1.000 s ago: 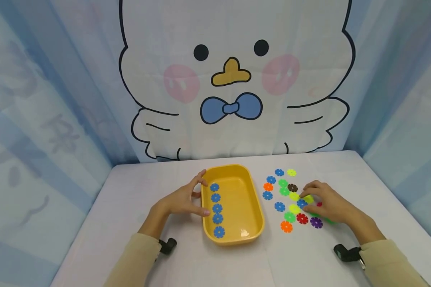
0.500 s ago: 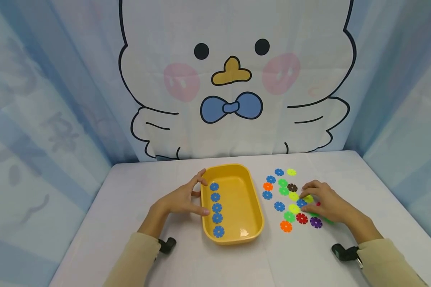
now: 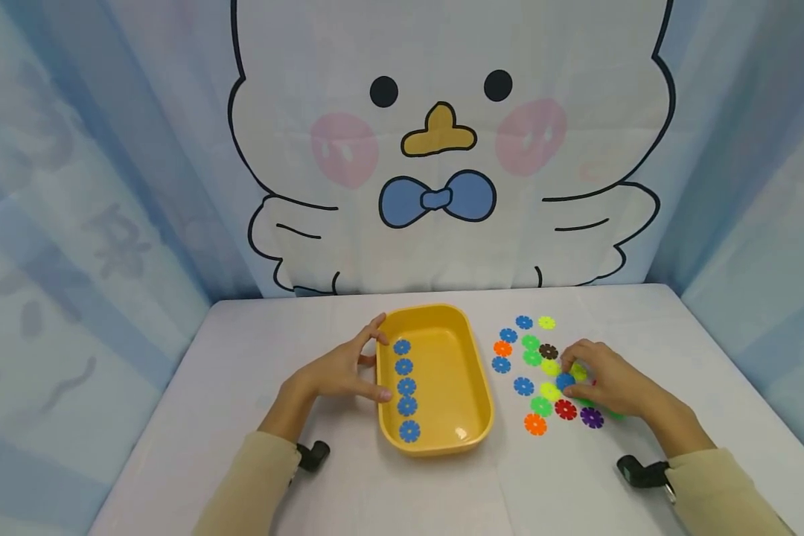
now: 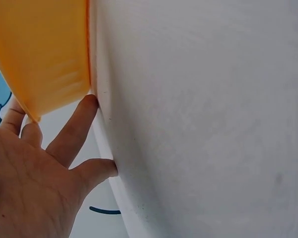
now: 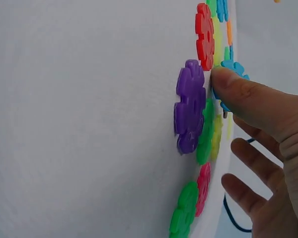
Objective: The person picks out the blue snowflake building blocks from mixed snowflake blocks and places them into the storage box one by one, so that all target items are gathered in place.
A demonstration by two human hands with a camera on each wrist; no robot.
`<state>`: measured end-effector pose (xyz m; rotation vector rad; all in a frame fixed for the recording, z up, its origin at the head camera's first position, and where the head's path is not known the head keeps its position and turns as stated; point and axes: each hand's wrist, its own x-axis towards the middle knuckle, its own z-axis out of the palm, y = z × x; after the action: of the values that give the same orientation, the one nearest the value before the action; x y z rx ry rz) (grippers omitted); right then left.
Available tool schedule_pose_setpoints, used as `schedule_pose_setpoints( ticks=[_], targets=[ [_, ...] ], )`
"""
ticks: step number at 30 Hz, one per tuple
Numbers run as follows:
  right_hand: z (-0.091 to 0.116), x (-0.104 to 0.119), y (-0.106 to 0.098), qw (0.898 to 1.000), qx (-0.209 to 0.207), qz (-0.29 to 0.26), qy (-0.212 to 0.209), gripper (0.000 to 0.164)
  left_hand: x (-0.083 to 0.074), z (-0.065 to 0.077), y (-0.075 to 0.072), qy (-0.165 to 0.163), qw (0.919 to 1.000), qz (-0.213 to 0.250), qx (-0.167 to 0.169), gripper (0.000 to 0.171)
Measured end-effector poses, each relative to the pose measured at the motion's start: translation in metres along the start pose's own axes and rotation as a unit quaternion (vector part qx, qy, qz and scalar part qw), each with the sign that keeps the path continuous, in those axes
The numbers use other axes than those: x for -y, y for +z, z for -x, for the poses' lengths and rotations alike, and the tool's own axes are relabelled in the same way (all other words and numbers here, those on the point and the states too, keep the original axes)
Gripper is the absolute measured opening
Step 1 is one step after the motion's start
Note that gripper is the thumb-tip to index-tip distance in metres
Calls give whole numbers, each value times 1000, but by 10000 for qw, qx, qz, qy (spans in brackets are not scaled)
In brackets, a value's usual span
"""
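A yellow tray (image 3: 446, 350) holds a column of blue interlocking discs (image 3: 406, 386) along its left side. My left hand (image 3: 335, 374) rests at the tray's left rim, fingers spread; the left wrist view shows the thumb and index finger extended near the tray wall. Over the loose discs at the right, my right hand (image 3: 610, 378) pinches a blue interlocking disc (image 5: 233, 69) between thumb and fingers. That disc stands tilted in the right wrist view, partly hidden by the thumb. Close beside it lie a purple disc (image 3: 592, 418) and a red disc (image 3: 566, 409).
Several more notched discs lie scattered right of the tray, among them an orange disc (image 3: 535, 424), a dark brown disc (image 3: 548, 351) and a yellow disc (image 3: 546, 322). Everything sits on a white-covered table (image 3: 348, 484). A printed curtain (image 3: 442, 246) hangs behind its far edge.
My right thumb and fingertips have closed on the blue disc, which lay flat before and now tilts. The left hand and tray stay in place. The head view has shifted slightly.
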<state>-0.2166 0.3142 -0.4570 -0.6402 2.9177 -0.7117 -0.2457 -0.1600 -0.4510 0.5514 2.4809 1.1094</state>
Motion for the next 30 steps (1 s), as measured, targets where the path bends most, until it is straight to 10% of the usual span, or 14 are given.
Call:
schedule_pose_setpoints(
  ticks=[30],
  targets=[
    [9, 3, 1, 9948, 298, 968, 98, 42, 0, 0, 1, 31, 10000, 34, -31, 119]
  ],
)
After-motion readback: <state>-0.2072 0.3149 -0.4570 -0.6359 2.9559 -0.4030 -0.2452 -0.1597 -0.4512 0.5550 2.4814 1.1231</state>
